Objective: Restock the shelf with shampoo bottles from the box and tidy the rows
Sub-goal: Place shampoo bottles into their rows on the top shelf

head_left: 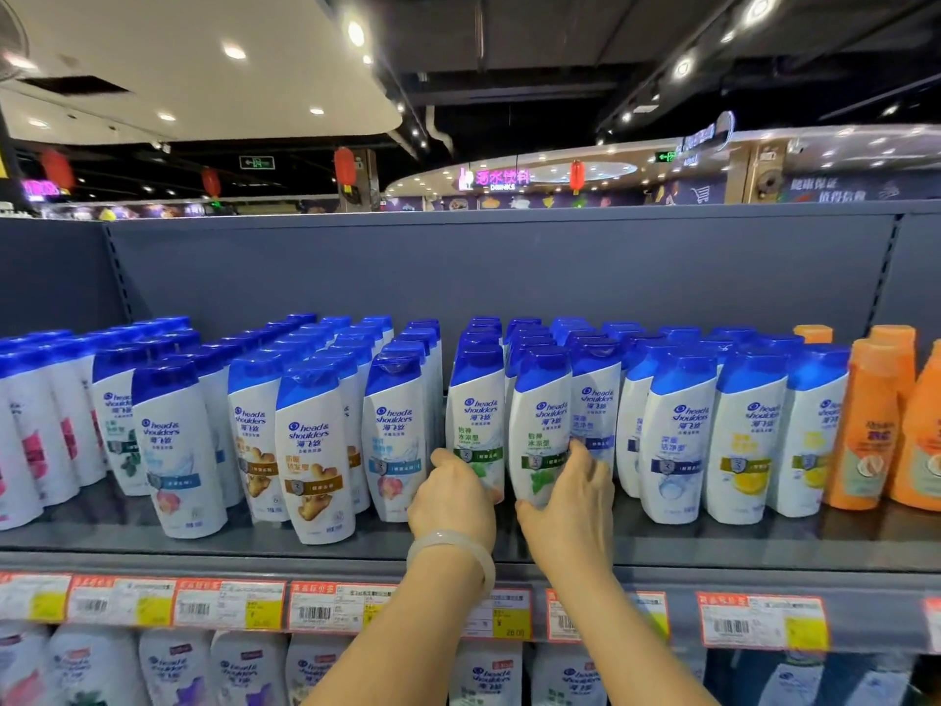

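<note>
Green-labelled shampoo bottles (542, 425) at the shelf (764, 540) front are being gripped, one by the left hand (453, 494), one by the right hand (570, 496), rows beside them judged nearly full, uneven fronts left; box unseen.

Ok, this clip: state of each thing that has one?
Left hand: grips left green-label bottle, upright.
Right hand: grips right green-label bottle, upright.
Ginger-label front bottle: upright, leaning slightly.
Orange bottles: upright, caps closed.
</note>
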The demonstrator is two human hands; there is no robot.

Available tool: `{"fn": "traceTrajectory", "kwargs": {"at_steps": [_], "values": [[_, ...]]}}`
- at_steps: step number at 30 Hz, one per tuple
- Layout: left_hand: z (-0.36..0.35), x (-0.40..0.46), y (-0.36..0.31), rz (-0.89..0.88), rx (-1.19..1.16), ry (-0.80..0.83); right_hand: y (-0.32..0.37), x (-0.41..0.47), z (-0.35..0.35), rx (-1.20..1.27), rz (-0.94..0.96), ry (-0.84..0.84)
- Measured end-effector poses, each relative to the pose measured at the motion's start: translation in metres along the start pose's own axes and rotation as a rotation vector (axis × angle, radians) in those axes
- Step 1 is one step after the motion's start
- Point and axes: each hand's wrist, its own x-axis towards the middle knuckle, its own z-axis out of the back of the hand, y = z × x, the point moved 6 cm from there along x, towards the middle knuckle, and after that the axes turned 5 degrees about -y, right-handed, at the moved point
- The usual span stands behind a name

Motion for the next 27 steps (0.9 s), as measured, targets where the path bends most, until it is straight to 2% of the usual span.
{"fn": "traceTrajectory", "kwargs": {"at_steps": [20, 27], "values": [[-0.005, 0.011, -0.002, 0.027, 0.024, 0.038, -0.001, 0.0, -0.001, -0.005, 0.004, -0.01], [0.005, -0.004, 0.0, -0.131, 0.08, 0.057, 0.0, 0.0, -0.001, -0.007, 0.008, -0.004]]}}
